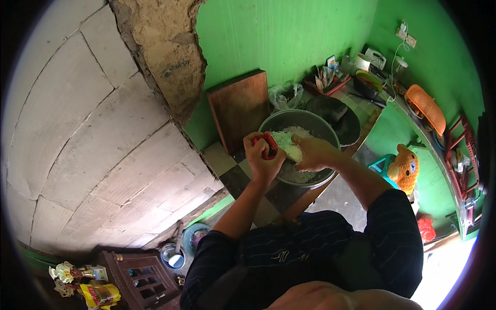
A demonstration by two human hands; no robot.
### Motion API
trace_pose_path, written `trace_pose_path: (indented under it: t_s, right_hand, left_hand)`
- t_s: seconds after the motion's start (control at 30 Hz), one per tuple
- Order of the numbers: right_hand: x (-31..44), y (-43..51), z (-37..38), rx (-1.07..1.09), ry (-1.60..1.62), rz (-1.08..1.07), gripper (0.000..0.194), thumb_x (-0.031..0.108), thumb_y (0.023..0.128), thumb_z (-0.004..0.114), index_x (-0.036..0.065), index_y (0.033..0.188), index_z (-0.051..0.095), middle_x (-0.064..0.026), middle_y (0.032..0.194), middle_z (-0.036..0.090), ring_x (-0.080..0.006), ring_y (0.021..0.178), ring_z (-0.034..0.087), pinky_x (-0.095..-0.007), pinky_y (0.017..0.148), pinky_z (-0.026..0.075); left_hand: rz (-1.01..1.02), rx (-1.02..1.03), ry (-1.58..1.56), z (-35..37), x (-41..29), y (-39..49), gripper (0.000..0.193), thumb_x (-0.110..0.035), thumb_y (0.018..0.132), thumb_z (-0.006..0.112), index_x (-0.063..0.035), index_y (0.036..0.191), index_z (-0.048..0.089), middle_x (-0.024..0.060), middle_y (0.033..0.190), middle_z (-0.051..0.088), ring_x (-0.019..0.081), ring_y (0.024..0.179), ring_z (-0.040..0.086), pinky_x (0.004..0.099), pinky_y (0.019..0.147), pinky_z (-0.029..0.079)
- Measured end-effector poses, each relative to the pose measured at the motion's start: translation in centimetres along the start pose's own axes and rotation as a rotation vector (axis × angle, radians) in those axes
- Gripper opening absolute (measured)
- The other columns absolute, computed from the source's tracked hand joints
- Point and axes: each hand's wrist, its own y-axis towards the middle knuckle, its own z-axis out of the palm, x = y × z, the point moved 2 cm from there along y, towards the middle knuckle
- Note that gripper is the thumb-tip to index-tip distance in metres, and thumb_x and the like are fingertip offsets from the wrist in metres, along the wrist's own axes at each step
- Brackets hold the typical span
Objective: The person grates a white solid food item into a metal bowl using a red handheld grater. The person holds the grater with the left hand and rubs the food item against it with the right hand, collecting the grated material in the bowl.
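My left hand (263,159) is closed around the red handle (270,145) of what looks like a hand grater. White shreds, possibly grated coconut, coat the grater's face (285,143). At its other end my right hand (316,153) touches the white shreds, thumb above and fingers lower down; whether it grips something is hidden. Both hands are over a large grey metal basin (328,130). More loose white shreds (296,131) lie inside the basin, along its far side and its bottom.
A wooden board (240,110) leans on the green wall beside a clear plastic bag (286,97). Right of the basin sits a dark stone mortar (350,126) with its pestle (329,106). Farther back are a red tray (325,83) of packets, a black bowl (366,85) and a knife (370,100).
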Motion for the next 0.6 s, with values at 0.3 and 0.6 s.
trace_pose_path:
  t_s: [0.3, 0.6]
  right_hand:
    - [0.0, 0.0, 0.0, -0.022, -0.026, 0.041, 0.071, 0.024, 0.064, 0.07, 0.002, 0.126, 0.043, -0.024, 0.108, 0.059, -0.0355, 0.1, 0.058, -0.0394, 0.083, 0.047]
    - [0.3, -0.2, -0.3, 0.051, -0.058, 0.084, 0.074, 0.029, 0.065, 0.067, 0.0, 0.128, 0.04, -0.0241, 0.11, 0.058, -0.0352, 0.103, 0.057, -0.0404, 0.085, 0.046]
  left_hand:
    - [-0.002, 0.017, -0.013, 0.3, 0.9, -0.3, 0.035, -0.003, 0.055, 0.067, -0.007, 0.055, 0.033, 0.0132, 0.093, 0.046, 0.0147, 0.069, 0.042, 0.0271, 0.056, 0.034]
    - [0.12, -0.012, 0.029, 0.2, 0.6, 0.1, 0.035, -0.003, 0.054, 0.067, -0.0067, 0.056, 0.033, 0.0127, 0.09, 0.046, 0.0141, 0.065, 0.041, 0.0275, 0.055, 0.034]
